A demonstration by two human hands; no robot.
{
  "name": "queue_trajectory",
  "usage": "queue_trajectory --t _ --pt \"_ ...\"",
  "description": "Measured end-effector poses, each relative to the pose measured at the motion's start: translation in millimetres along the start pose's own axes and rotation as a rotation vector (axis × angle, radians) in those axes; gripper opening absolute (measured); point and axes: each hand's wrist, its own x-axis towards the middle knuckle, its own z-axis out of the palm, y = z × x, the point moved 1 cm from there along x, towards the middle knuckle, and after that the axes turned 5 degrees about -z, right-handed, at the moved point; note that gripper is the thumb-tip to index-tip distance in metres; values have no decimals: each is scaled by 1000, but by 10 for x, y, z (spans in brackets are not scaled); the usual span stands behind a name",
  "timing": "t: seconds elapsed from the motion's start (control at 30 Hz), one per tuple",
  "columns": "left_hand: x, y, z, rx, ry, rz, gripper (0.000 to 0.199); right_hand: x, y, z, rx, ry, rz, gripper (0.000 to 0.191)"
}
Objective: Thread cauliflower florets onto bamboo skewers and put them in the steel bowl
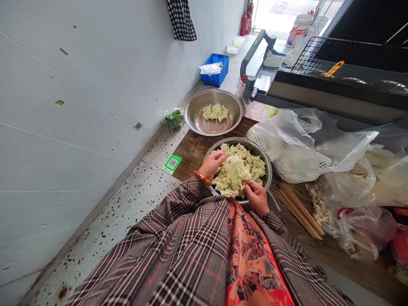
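Between my two hands is a pale green-white cauliflower piece, held just above a steel bowl heaped with more cauliflower florets. My left hand, with a reddish-brown bangle at the wrist, pinches the piece at its upper left. The fingers of my right hand are closed at its lower right edge; whether a thin stick is also between them I cannot tell. Beyond stands a wider steel bowl, in which skewered cauliflower lies with thin sticks pointing towards me.
Bamboo skewers lie in a bundle at the right, beside plastic bags over a white basket. A QR-code card and bagged greens are at the left. Farther off are a blue crate and a black-framed appliance.
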Motion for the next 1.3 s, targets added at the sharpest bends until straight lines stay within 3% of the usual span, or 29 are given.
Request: queue_trajectory --t 0.27,0.73,0.9,1.03,1.3 --pt "112 -157 -46 -48 -36 -155 32 8 -7 0 103 -23 74 26" --pt "119 -222 -35 121 -97 -42 22 28 2 74 97 -9 62 26" --pt "169 -188 -121 -93 -112 -205 32 66 -26 129 288 -37 148 28" --pt "206 -94 -217 -248 -156 -309 41 99 -60 126 458 62 240 32" --pt "-28 -325 -183 -136 -195 -395 31 220 -183 220 582 147 263 35"
